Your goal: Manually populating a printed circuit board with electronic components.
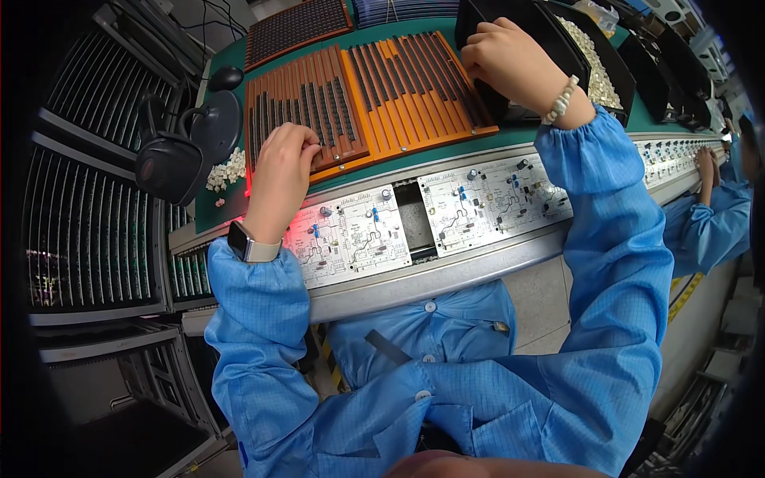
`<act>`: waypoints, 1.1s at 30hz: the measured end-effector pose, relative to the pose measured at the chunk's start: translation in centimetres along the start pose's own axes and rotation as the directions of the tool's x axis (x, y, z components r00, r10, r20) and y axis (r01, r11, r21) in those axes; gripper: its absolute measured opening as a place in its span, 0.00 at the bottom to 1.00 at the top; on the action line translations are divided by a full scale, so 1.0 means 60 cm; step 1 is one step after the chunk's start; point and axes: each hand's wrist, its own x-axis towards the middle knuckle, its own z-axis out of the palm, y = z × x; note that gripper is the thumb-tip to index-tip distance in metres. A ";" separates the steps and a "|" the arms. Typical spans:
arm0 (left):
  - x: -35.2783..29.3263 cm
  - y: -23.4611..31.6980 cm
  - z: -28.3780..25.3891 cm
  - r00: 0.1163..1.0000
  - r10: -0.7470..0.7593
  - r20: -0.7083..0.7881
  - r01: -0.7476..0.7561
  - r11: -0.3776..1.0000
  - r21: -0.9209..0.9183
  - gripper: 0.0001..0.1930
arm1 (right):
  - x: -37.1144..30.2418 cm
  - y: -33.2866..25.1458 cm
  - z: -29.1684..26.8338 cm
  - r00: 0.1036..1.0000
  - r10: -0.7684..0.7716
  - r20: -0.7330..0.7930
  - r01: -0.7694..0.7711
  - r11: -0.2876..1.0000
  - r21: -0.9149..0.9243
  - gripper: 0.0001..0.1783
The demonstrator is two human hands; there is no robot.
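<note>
My left hand [280, 171] rests with curled fingers on the near edge of the left orange tray [299, 99] of small dark parts; whether it pinches a part is hidden. My right hand [510, 60] reaches far right, fingers bent over the rim of a black bin [518, 32] beside the right orange tray [414, 80]. Two white circuit boards [351, 235] [494, 199] with blue and grey components lie in the metal conveyor rail [430, 275] below both hands. Both arms wear blue sleeves.
A black bin of small white parts [594, 56] stands at the back right. White parts [227, 171] lie beside a black stand [179, 155] on the left. Dark racks [88, 199] fill the left side. Another person's blue sleeve [705, 215] works further along the rail.
</note>
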 end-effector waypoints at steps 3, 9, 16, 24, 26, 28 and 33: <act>-0.010 0.014 -0.007 0.999 -0.024 -0.024 0.023 0.999 -0.046 0.04 | 0.006 -0.013 -0.002 0.980 -0.028 0.199 0.024 1.000 0.020 0.04; -0.039 0.057 -0.011 0.998 0.057 -0.024 -0.059 0.995 -0.076 0.04 | -0.031 -0.062 0.002 0.935 -0.016 0.353 -0.066 0.974 0.219 0.02; -0.064 0.060 0.008 0.978 0.163 0.128 -0.143 0.979 -0.148 0.06 | -0.047 -0.098 0.004 0.927 0.117 0.355 -0.184 0.970 0.159 0.04; -0.072 0.053 0.021 0.964 0.203 0.171 -0.179 0.973 -0.145 0.06 | -0.045 -0.098 0.004 0.910 0.139 0.390 -0.216 0.963 0.163 0.03; -0.072 0.054 0.021 0.961 0.205 0.185 -0.180 0.973 -0.143 0.06 | -0.043 -0.097 0.006 0.902 0.148 0.405 -0.235 0.957 0.172 0.03; -0.072 0.055 0.021 0.957 0.209 0.200 -0.183 0.973 -0.141 0.06 | -0.041 -0.094 0.010 0.902 0.132 0.410 -0.207 0.968 0.142 0.04; -0.076 0.053 0.020 0.948 0.217 0.232 -0.190 0.973 -0.133 0.06 | -0.037 -0.095 0.008 0.897 0.115 0.427 -0.179 0.977 0.114 0.04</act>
